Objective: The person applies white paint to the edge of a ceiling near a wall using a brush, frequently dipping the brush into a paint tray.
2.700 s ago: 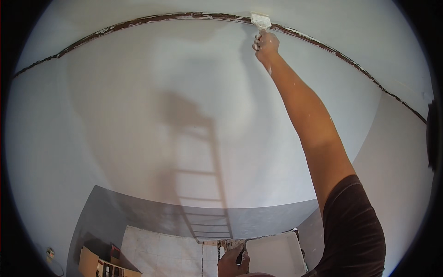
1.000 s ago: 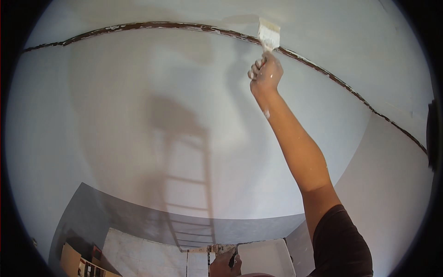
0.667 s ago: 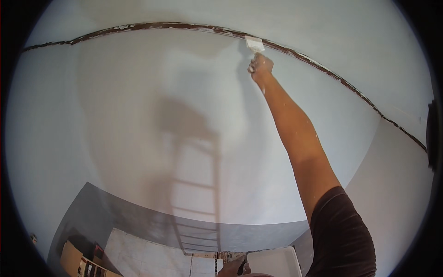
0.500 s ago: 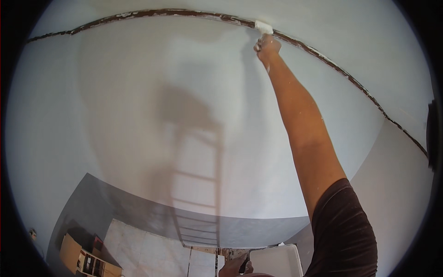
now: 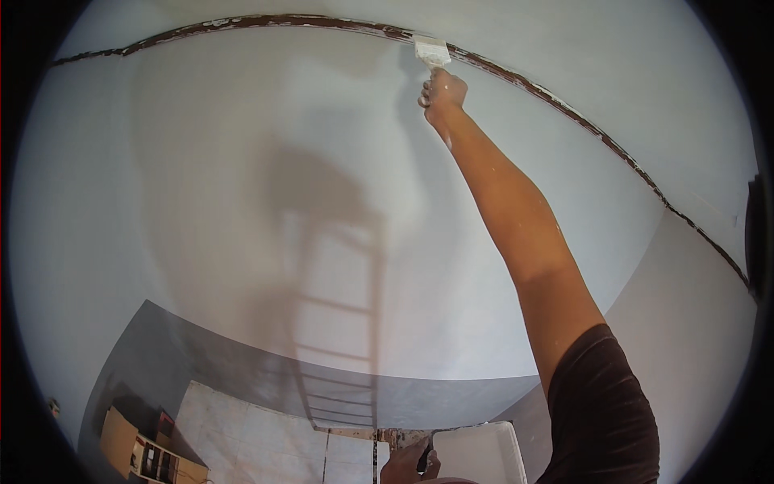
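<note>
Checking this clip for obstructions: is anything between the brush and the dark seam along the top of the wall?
Nothing visible. The right hand holds the brush up with its white bristles already against the dark seam where the wall meets the ceiling. The wall around it is bare.

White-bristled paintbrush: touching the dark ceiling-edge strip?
Touching. Head view shows the white-bristled paintbrush in the right hand overlapping the dark ceiling-edge strip, no gap.

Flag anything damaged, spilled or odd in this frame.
The dark seam where wall meets ceiling looks ragged and chipped, unpainted beyond the brush in the right hand. White paint flecks dot that forearm. Nothing looks spilled.
</note>
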Action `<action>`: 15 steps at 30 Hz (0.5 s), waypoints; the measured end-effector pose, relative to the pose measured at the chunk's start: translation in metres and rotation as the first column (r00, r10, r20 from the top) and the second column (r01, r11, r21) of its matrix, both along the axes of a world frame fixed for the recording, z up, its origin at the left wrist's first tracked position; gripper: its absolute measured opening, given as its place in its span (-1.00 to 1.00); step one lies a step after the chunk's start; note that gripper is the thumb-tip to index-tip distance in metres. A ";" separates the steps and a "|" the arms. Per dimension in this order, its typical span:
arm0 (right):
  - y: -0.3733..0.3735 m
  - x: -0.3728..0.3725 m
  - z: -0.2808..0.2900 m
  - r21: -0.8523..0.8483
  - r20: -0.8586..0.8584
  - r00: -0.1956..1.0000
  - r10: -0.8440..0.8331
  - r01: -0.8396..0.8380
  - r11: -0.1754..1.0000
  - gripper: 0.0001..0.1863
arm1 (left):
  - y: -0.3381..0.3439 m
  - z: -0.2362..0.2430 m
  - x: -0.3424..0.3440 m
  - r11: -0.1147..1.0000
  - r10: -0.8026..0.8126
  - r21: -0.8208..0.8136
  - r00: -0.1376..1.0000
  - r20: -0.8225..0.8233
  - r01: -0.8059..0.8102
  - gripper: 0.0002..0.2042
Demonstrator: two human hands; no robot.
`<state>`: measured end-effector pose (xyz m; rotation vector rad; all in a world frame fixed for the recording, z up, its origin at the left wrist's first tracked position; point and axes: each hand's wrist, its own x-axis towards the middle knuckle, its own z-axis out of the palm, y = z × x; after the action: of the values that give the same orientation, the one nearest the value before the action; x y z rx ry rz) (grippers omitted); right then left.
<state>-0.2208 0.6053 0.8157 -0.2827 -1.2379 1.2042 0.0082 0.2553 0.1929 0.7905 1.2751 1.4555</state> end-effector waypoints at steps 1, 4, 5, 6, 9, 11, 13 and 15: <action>0.002 -0.006 0.009 -0.017 0.001 1.000 -0.009 0.009 1.000 -0.88 | 0.000 0.001 0.000 1.000 -0.003 -0.005 1.000 -0.002 0.003 -0.65; -0.004 -0.013 0.038 -0.129 -0.155 0.988 -0.023 0.003 0.992 -0.97 | 0.001 -0.002 0.002 0.999 -0.032 -0.011 0.999 -0.008 0.032 -0.65; -0.010 -0.015 0.044 -0.126 -0.201 0.979 0.015 -0.042 0.991 -0.97 | 0.000 -0.003 0.000 0.999 -0.036 -0.014 0.999 -0.009 0.036 -0.65; -0.016 -0.016 0.049 -0.119 -0.246 0.968 0.049 -0.081 0.990 -0.96 | 0.000 -0.004 -0.001 0.999 -0.041 -0.016 0.999 -0.010 0.040 -0.64; -0.026 -0.012 0.047 -0.029 -0.285 0.952 0.110 -0.123 0.992 -0.94 | -0.001 -0.007 -0.005 0.999 -0.044 -0.027 0.999 -0.017 0.043 -0.64; -0.032 -0.001 0.034 0.063 -0.270 0.960 0.074 -0.059 0.996 -0.94 | 0.000 -0.009 -0.009 0.999 -0.030 -0.039 0.999 -0.028 0.029 -0.64; -0.037 0.019 0.011 0.173 -0.246 0.968 -0.040 0.085 0.981 -0.94 | -0.001 -0.011 -0.010 0.999 -0.024 -0.045 0.999 -0.034 0.022 -0.64; -0.041 0.036 -0.006 0.118 -0.189 0.980 -0.065 0.088 0.989 -0.93 | -0.002 -0.013 -0.016 0.999 -0.008 -0.050 1.000 -0.022 0.007 -0.65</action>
<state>-0.1849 0.5645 0.8097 -0.1205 -1.1253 1.0561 -0.0074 0.2530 0.1803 0.7796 1.3192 1.4074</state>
